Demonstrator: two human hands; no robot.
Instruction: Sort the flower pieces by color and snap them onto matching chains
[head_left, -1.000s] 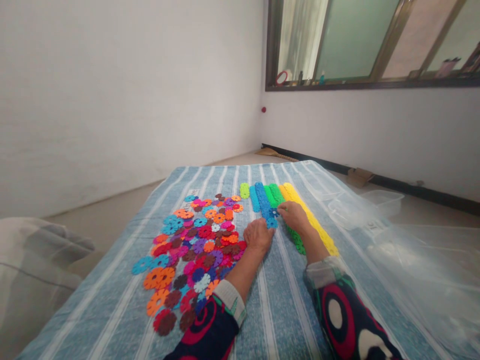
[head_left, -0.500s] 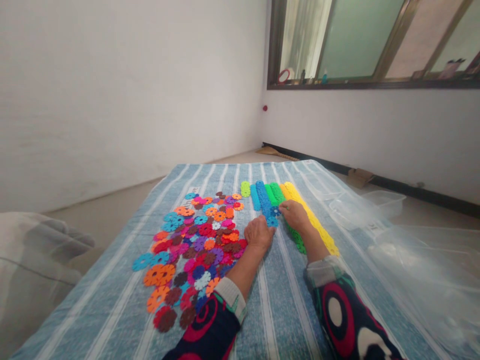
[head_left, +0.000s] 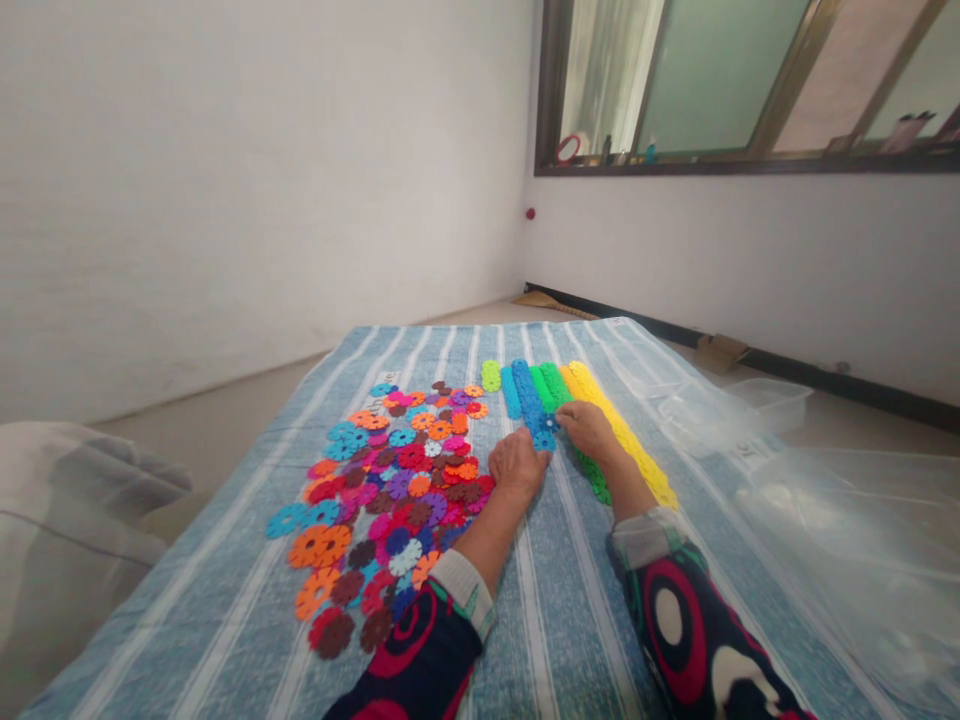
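Bent over the near end of a blue row of overlapping notched discs [head_left: 525, 385], my left hand [head_left: 517, 462] has its fingers closed at the edge of a blue notched disc [head_left: 544, 441]. My right hand [head_left: 589, 430] is closed in a pinch at the rim of a darker blue notched disc [head_left: 551, 423], just above that one. Under and beside the right hand run a green row [head_left: 556, 384] and a long yellow row [head_left: 622, 425]. A short lime row [head_left: 490, 376] and a light blue row [head_left: 511, 393] lie further left.
Loose notched discs in many colours [head_left: 411, 457] are spread left of my hands on the striped cloth [head_left: 225, 600]. Clear plastic containers [head_left: 765, 405] and a clear plastic bag [head_left: 832, 550] lie on the right. Grey fabric [head_left: 67, 520] shows at the far left.
Both hands stay nearly in place. My right fingertips and the darker blue disc sit very slightly lower and closer to the blue row's end.
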